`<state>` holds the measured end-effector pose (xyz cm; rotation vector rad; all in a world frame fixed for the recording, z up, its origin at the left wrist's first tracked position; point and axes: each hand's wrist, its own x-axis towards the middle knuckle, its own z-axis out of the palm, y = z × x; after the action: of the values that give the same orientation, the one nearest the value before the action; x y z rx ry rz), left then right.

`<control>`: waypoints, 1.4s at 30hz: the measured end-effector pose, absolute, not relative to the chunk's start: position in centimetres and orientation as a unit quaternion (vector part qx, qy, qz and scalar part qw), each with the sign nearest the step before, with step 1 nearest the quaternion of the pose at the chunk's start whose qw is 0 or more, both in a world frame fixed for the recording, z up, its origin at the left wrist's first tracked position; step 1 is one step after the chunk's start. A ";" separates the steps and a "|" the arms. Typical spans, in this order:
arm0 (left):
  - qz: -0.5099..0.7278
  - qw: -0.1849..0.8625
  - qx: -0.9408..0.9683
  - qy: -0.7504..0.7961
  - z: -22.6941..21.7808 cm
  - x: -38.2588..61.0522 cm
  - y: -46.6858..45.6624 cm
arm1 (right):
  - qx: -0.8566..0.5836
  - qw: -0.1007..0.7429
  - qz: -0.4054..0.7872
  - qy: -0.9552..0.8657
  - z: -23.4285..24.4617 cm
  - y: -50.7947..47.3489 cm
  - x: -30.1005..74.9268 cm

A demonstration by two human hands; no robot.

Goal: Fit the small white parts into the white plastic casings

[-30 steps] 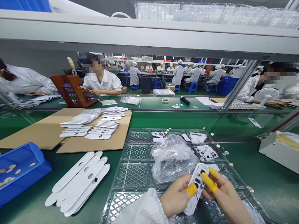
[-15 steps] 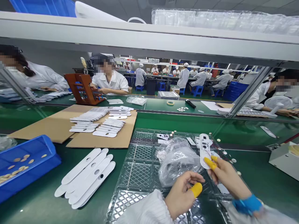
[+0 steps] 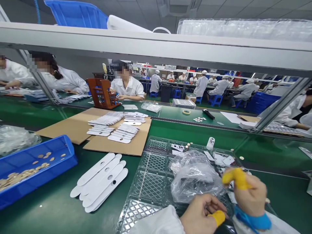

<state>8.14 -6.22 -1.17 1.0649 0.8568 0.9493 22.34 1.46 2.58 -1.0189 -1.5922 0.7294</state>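
Note:
My left hand [image 3: 203, 214] is low over the tray, fingers loosely bent and a yellow cot on the thumb. I see nothing held in it. A dark rounded thing [image 3: 225, 227] lies just beneath. My right hand [image 3: 248, 188], with yellow finger cots and a blue wristband, is raised right of the plastic bag [image 3: 197, 185]; its fingertips are smeared by motion, so its grip is unclear. A white panel with dark openings [image 3: 211, 143] shows upright against the green wall behind the tray. Small white parts [image 3: 223, 159] lie between that panel and my right hand.
The clear compartment tray [image 3: 149, 185] lies in front of me. White oblong panels [image 3: 102, 182] are stacked on its left, near a blue bin [image 3: 36, 182] of round discs. Cardboard [image 3: 131, 148] carries rows of panels. A shelf [image 3: 156, 44] crosses overhead; co-workers sit beyond.
The white panel with a circuit that my right hand held no longer shows in its fingers. That hand has turned and drawn back slightly. The view has swung left.

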 end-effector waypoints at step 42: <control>0.422 0.632 0.505 0.408 9.1 0.2 -9.8 | -0.384 0.286 0.561 -0.675 2.2 -1.6 18.0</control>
<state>0.19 -9.76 9.13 1.1562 0.9337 0.9655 18.01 -1.60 2.17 -1.0254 -1.8039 1.5006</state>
